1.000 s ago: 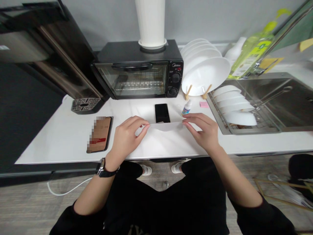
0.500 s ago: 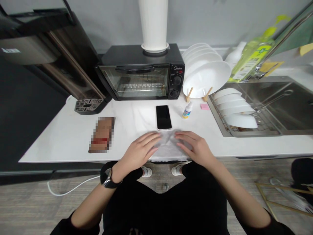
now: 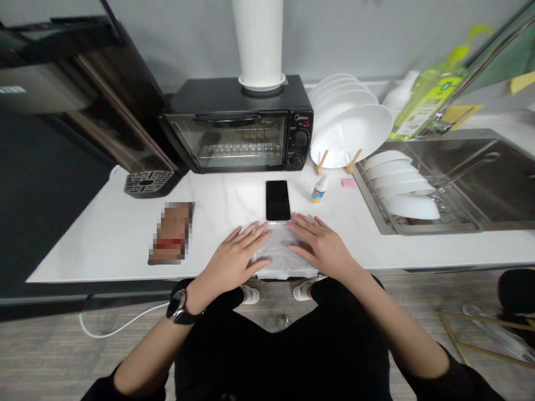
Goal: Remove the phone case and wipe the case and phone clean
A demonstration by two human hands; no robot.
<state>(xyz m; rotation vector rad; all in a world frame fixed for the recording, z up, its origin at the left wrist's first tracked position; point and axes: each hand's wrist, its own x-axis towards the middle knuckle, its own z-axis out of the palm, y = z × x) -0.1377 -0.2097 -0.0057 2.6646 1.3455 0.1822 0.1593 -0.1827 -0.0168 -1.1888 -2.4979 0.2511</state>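
A thin whitish-grey cloth point(image 3: 284, 256) lies on the counter at its front edge, slightly wrinkled. My left hand point(image 3: 236, 256) rests flat over the cloth's left side, fingers stretched out and spread. Over its right side lies my right hand point(image 3: 324, 245), also flat with the fingers apart. Just beyond the cloth is a smartphone point(image 3: 278, 200) with a dark screen, its near end close to the fingertips of both hands. Right of the phone a small white spray bottle point(image 3: 318, 189) with a colourful label stands upright.
A black toaster oven point(image 3: 238, 139) stands behind, with white plates point(image 3: 351, 133) in a wooden rack beside it. Right of these is a sink point(image 3: 497, 184) with a rack of bowls point(image 3: 412, 206). A blurred-out brown item point(image 3: 170, 234) lies left; a pink block point(image 3: 348, 183) lies right.
My fingers have straightened and spread out flat, and both hands have slid slightly apart and forward over the cloth. The phone and bottle stay in place; the view has shifted slightly.
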